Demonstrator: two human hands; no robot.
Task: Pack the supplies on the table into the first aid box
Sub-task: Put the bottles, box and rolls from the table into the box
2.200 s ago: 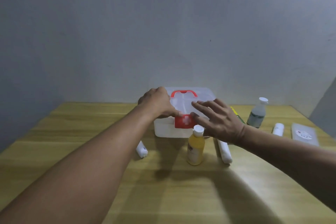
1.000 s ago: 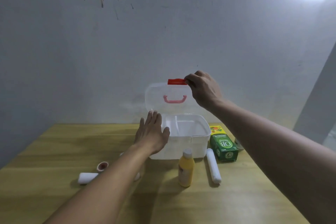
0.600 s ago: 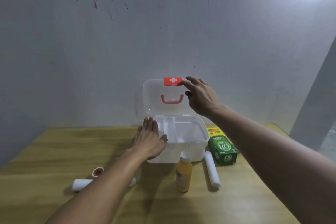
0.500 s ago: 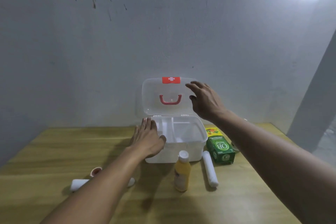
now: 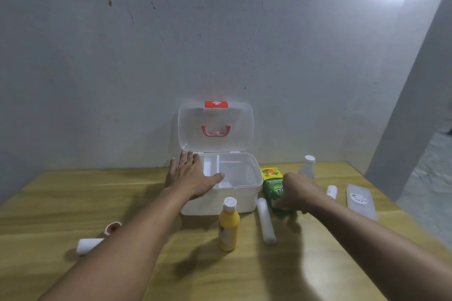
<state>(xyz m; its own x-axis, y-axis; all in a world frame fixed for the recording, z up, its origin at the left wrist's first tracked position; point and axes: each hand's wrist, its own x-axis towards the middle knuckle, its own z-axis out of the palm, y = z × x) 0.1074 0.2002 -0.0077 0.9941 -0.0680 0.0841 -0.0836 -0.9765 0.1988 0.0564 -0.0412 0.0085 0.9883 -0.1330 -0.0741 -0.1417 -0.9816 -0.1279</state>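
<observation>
The white first aid box (image 5: 257, 189) stands open on the wooden table, its clear lid (image 5: 241, 129) upright with a red handle and red clasp. My left hand (image 5: 190, 178) lies flat on the box's left front rim, fingers apart, thumb over the edge. My right hand (image 5: 298, 190), blurred, is down on the green carton (image 5: 271, 188) just right of the box, fingers draped over its near end. In front of the box stand a yellow bottle (image 5: 228, 227) and a long white roll (image 5: 266, 222).
A clear bottle with a white cap (image 5: 307, 168), a small white roll (image 5: 332, 191) and a flat clear packet (image 5: 360, 200) lie at the right. A white roll (image 5: 86, 245) and a reddish tape roll (image 5: 113, 227) lie at the left. A wall stands right behind the box.
The lid went from shut to fully open. My right hand let go of the lid and dropped onto the green carton. My left hand has stayed on the box's rim.
</observation>
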